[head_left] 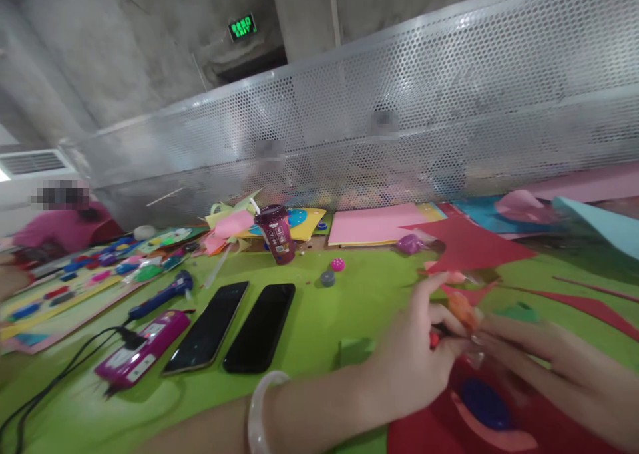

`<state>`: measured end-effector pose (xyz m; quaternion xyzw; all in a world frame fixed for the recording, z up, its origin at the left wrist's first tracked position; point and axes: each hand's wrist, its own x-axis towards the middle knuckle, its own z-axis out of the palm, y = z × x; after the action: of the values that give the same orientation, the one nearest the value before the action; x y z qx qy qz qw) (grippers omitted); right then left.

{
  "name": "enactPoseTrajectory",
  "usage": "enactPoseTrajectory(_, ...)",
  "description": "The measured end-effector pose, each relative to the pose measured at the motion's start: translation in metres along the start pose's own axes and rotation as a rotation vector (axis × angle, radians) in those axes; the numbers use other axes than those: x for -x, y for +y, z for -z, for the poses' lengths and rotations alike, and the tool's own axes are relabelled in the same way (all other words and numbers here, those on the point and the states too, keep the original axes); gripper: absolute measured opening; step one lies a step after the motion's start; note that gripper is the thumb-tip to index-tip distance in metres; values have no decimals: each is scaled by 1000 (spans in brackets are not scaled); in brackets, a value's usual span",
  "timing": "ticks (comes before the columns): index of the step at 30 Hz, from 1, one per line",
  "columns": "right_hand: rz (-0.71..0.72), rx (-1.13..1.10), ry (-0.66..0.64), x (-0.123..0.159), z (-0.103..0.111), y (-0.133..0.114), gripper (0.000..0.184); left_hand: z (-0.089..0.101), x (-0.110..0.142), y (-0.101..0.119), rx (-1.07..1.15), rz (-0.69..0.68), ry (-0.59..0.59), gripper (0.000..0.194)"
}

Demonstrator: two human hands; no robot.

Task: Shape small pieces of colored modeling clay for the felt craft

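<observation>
- At the lower right of the frame we bring both our hands together over a red sheet of paper [524, 427] on a green table cover [319, 321].
- Our left hand [407, 354], with a pale bangle [257, 411] on its wrist, is closed around a small red-and-orange object [456, 314]; motion blur keeps us from naming it, though it may be a craft tool.
- Our right hand [554, 367] reaches in from the right, fingers stretched toward that same object and touching it or very near it; we cannot tell whether it grips anything.
- On the red sheet below our hands lie a dark blue round piece [484, 404] and a curved pink strip [492, 431], so we judge some shapes already cut or placed, with the work at hand unfinished.
- A large loose red paper piece [469, 244] lies just above our hands, with thin red offcuts [589, 307] to the right.
- At lower centre lie two black phones [234, 327] side by side, with a magenta power bank [142, 354] and a blue glue gun [162, 295] to their left.
- A dark drink cup [278, 233] stands at upper centre before pink paper [374, 224].
- At far left another person in a pink top [64, 224] sits by more craft pieces.
</observation>
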<state>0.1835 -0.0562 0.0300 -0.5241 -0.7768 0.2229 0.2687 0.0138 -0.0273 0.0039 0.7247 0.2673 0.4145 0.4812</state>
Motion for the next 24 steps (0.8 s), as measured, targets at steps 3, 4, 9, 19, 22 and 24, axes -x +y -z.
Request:
enactPoseTrajectory(3, 1, -43, -48, 1, 4, -4, 40, -1, 0, 1, 53, 65, 12, 61)
enactPoseTrajectory(4, 7, -60, -76, 1, 4, -3, 37, -2, 0, 2, 64, 87, 12, 61)
enactPoseTrajectory(9, 51, -67, -150, 1, 7, 1, 28, -4, 1, 4, 82, 138, 17, 61)
enactPoseTrajectory(19, 128, -18, -118, 2, 5, 2, 16, -7, 2, 4, 47, 165, 58, 61)
enactPoseTrajectory(22, 102, 88, -50, 4, 0, 2, 12, -8, 1, 4, 28, 180, 73, 62)
enactPoseTrajectory(24, 52, 136, -36, 4, -3, 1, 10, -8, 1, 4, 15, 185, 72, 62)
